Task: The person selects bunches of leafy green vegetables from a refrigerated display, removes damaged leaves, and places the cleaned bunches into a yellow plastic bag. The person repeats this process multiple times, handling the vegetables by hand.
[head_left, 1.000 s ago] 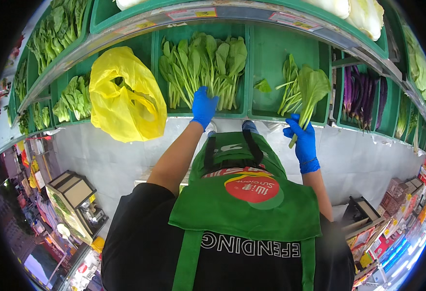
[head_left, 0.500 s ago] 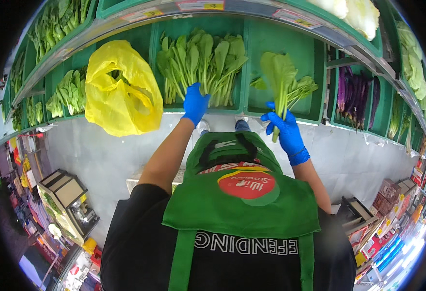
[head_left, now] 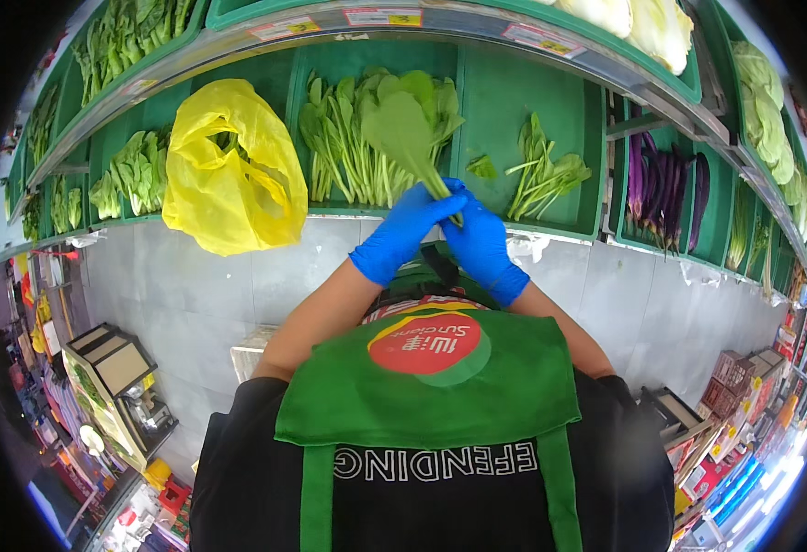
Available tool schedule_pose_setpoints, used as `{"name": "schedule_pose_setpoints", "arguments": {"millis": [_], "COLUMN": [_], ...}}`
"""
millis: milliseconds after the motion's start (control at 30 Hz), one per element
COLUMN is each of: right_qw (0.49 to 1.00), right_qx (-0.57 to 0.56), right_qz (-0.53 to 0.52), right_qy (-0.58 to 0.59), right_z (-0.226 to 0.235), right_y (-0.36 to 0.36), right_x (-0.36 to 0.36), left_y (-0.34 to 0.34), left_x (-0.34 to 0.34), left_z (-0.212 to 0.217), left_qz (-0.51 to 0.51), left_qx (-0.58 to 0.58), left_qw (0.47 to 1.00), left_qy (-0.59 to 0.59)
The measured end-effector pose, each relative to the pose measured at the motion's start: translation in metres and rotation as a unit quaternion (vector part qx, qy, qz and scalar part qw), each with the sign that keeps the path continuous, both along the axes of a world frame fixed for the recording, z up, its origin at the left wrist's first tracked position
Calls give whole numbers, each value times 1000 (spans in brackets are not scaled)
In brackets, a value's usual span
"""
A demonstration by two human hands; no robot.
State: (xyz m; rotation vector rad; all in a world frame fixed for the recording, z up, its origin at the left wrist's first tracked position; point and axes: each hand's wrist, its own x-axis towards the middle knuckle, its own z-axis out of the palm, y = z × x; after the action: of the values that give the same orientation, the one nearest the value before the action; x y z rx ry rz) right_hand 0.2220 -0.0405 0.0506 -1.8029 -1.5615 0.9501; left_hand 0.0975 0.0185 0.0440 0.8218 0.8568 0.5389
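Observation:
Both of my hands wear blue gloves and meet in front of the green crates. My left hand (head_left: 398,237) is closed around the stem of a leafy green stalk (head_left: 401,136), its broad leaf pointing up and away. Against it, my right hand (head_left: 484,241) is closed at the stem's lower end. Beyond the held stalk, a dense row of leafy greens (head_left: 337,138) stands in the middle crate. In the crate to the right lie a small bunch of greens (head_left: 550,177) and one loose leaf (head_left: 482,166).
Left of my hands, a yellow plastic bag (head_left: 279,207) hangs over the crate's front edge. Purple eggplants (head_left: 665,189) fill a crate at the right. A metal shelf edge (head_left: 477,23) with price labels runs above the crates. Grey tiles (head_left: 596,290) form the floor.
My left hand has left the row of greens and moved right; my right hand has come inward to meet it. The held stalk moved left, while a small bunch now rests in the right crate.

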Motion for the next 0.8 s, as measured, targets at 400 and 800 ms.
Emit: {"name": "schedule_pose_setpoints", "arguments": {"millis": [400,800], "right_qw": [983,898], "right_qx": [-60,-270], "right_qz": [-173,-268], "right_qy": [-24,-220], "right_z": [-157,-177], "right_y": [-29,27], "right_x": [154,150], "left_y": [14,-12], "left_x": [-39,-47], "left_z": [-27,-14], "left_qz": [139,119], "left_qx": [-150,-186], "left_qw": [978,975], "left_qy": [-29,-30]}}
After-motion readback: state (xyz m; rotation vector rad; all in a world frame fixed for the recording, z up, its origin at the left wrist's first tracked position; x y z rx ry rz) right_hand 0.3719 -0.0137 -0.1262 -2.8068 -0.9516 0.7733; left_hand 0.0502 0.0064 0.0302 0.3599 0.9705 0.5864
